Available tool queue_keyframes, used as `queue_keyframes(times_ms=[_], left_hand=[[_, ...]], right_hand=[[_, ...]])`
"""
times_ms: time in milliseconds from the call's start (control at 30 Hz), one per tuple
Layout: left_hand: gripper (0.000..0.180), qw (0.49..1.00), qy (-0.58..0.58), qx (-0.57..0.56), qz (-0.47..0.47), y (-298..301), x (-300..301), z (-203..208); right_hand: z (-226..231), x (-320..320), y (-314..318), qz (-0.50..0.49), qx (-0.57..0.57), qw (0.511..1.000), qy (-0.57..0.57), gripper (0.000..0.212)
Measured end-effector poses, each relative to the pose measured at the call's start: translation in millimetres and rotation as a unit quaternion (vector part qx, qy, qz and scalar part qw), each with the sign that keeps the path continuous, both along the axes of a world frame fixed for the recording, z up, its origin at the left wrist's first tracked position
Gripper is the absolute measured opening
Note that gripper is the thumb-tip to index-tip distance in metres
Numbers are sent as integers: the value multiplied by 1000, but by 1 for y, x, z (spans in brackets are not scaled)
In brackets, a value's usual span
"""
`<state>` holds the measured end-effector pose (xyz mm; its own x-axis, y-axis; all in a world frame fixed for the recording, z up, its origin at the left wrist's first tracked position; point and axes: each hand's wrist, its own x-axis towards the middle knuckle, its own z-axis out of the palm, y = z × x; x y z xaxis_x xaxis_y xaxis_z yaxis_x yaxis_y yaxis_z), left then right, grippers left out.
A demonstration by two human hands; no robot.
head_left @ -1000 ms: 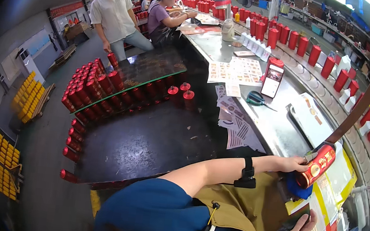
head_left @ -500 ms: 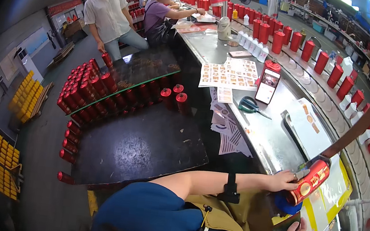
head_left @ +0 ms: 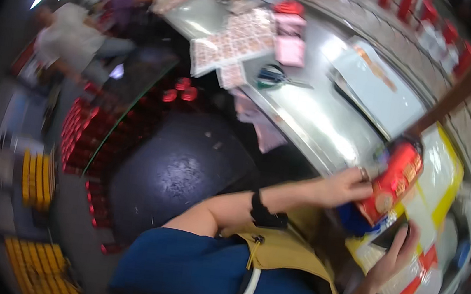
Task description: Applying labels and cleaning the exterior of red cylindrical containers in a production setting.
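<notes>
A red bottle [head_left: 390, 183] with gold print lies tilted, its lower end over a blue holder [head_left: 357, 219]. My left hand [head_left: 343, 187] is closed at the bottle's left side, its fingers pressed against it. Below the bottle's lower end, my right hand [head_left: 397, 255] points upward with fingers close together. Something dark shows by its fingertips, too smeared to name. A brown bar [head_left: 454, 91] slants down to the bottle's upper end. Motion blurs the whole view.
Scissors [head_left: 273, 77], a phone [head_left: 290, 39] and printed sheets [head_left: 234, 41] lie on the metal table [head_left: 310, 112]. A white tray [head_left: 378, 88] sits nearer the bottle. Red bottles [head_left: 81, 131] stand stacked at left by a dark board [head_left: 180, 169]. A person [head_left: 69, 38] stands beyond.
The view has swung, shifting the table and stacks across the picture. My right hand has come up closer to the bottle's lower end. My left hand stays at the bottle.
</notes>
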<state>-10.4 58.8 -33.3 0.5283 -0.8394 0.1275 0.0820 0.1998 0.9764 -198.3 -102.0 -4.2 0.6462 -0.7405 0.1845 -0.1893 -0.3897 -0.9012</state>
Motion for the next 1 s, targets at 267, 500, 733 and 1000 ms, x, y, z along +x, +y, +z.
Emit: queue_keyframes(times_ms=[267, 500, 733, 1000], left_hand=[[75, 998, 46, 37, -16, -2, 26, 21], [70, 998, 36, 38, -34, -10, 20, 4], [62, 996, 44, 55, -46, -13, 5, 28], [91, 990, -89, 107, 33, -26, -15, 23]], right_hand=[[18, 33, -8, 12, 64, 991, -121, 20], [-4, 16, -9, 3, 147, 980, -136, 17], [-9, 21, 2, -4, 149, 980, -132, 16], [-13, 20, 18, 7, 208, 971, -116, 19]])
